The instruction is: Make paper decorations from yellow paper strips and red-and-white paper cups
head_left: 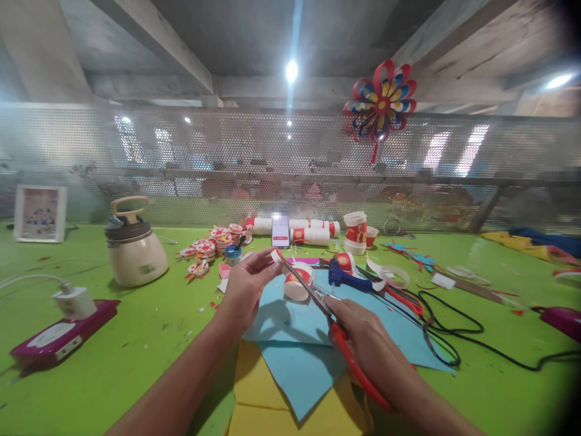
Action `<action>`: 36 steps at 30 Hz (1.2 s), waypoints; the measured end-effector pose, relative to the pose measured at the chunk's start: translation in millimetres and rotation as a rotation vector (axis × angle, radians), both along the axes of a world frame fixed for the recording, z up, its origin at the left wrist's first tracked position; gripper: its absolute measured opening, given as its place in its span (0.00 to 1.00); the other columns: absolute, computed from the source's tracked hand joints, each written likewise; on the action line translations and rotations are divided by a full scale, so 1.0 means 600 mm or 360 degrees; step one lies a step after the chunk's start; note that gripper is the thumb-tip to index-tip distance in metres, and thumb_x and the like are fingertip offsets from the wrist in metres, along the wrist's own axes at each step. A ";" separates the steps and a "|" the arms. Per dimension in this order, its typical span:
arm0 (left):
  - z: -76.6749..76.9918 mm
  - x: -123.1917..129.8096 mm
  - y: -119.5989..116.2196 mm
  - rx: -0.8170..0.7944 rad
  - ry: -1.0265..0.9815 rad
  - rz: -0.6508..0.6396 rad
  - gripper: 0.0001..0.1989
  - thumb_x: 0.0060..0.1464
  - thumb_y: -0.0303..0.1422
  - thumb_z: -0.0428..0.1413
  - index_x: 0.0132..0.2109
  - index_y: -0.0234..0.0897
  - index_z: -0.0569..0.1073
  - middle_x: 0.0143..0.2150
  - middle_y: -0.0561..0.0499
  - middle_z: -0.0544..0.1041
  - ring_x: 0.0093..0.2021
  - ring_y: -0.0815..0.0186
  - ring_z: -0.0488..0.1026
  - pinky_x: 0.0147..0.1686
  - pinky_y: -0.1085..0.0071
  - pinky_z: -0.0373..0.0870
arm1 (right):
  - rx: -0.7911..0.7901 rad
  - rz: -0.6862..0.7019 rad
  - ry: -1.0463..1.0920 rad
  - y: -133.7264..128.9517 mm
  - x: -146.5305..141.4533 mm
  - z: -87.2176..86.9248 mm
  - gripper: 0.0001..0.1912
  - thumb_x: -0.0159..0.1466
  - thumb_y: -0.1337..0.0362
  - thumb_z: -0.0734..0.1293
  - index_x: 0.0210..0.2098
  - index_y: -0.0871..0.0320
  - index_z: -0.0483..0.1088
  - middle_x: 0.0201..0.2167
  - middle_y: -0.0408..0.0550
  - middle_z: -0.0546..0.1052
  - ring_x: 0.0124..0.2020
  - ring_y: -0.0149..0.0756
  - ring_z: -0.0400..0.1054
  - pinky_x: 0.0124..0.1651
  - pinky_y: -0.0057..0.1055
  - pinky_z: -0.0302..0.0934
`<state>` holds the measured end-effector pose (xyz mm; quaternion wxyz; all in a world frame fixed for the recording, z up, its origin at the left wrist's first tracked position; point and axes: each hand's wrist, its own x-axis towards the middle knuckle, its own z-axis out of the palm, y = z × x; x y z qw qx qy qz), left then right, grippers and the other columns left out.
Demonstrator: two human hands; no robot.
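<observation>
Paper piece [275,257] is pinched in the left hand [247,280], at the tips of red-handled scissors [338,340] grasped by the right hand [363,330]; beyond the left, decorated pieces [205,247] seem finished; remaining cutting cannot be judged.

Red scissor handles [348,358]; pale blue paper [304,370]; yellow paper [263,419]; green tabletop [149,339].

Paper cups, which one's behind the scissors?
The red-and-white cup between the left hand and right hand. The scissors cross in front of only that cup.
</observation>
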<state>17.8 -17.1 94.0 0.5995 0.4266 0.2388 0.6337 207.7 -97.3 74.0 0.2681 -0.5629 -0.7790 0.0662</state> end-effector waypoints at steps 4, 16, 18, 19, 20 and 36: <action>-0.001 0.000 -0.001 0.0033 -0.0003 -0.0047 0.15 0.41 0.26 0.65 0.40 0.35 0.78 0.38 0.45 0.79 0.41 0.59 0.75 0.46 0.63 0.69 | 0.0033 0.0096 0.0117 -0.002 -0.001 0.004 0.20 0.60 0.73 0.56 0.50 0.55 0.67 0.37 0.49 0.73 0.39 0.40 0.66 0.42 0.34 0.58; -0.010 -0.001 0.005 0.0089 0.0096 0.0073 0.18 0.40 0.27 0.66 0.42 0.35 0.77 0.40 0.44 0.78 0.44 0.60 0.74 0.49 0.61 0.67 | -0.0012 -0.0011 -0.0028 0.005 0.004 -0.003 0.21 0.59 0.74 0.56 0.50 0.58 0.67 0.37 0.52 0.72 0.39 0.43 0.66 0.42 0.37 0.58; -0.010 0.000 0.005 0.0078 0.0091 0.0073 0.18 0.40 0.27 0.66 0.42 0.35 0.77 0.40 0.44 0.79 0.43 0.60 0.74 0.49 0.61 0.66 | -0.0022 0.0001 -0.0008 0.004 0.002 -0.001 0.21 0.59 0.74 0.56 0.49 0.59 0.68 0.36 0.52 0.72 0.38 0.43 0.66 0.42 0.37 0.58; -0.009 0.000 0.005 0.0074 0.0084 0.0066 0.18 0.40 0.27 0.66 0.42 0.35 0.77 0.40 0.44 0.79 0.43 0.60 0.74 0.49 0.61 0.67 | -0.0025 0.0004 0.0003 0.003 0.001 0.000 0.21 0.59 0.73 0.56 0.49 0.58 0.68 0.36 0.51 0.72 0.38 0.43 0.66 0.42 0.37 0.58; -0.009 0.001 0.005 0.0072 0.0077 0.0055 0.17 0.40 0.27 0.66 0.42 0.35 0.77 0.39 0.44 0.79 0.43 0.60 0.74 0.49 0.61 0.67 | -0.0029 0.0003 0.0012 0.002 0.000 0.000 0.21 0.59 0.73 0.56 0.49 0.58 0.68 0.36 0.51 0.72 0.38 0.43 0.66 0.42 0.37 0.58; -0.011 0.000 0.008 0.0042 0.0069 0.0094 0.18 0.39 0.28 0.66 0.42 0.35 0.77 0.39 0.45 0.78 0.43 0.59 0.74 0.48 0.61 0.67 | 0.0005 -0.0037 -0.0069 0.004 0.003 -0.001 0.21 0.59 0.73 0.57 0.51 0.57 0.67 0.35 0.50 0.71 0.37 0.41 0.66 0.40 0.34 0.57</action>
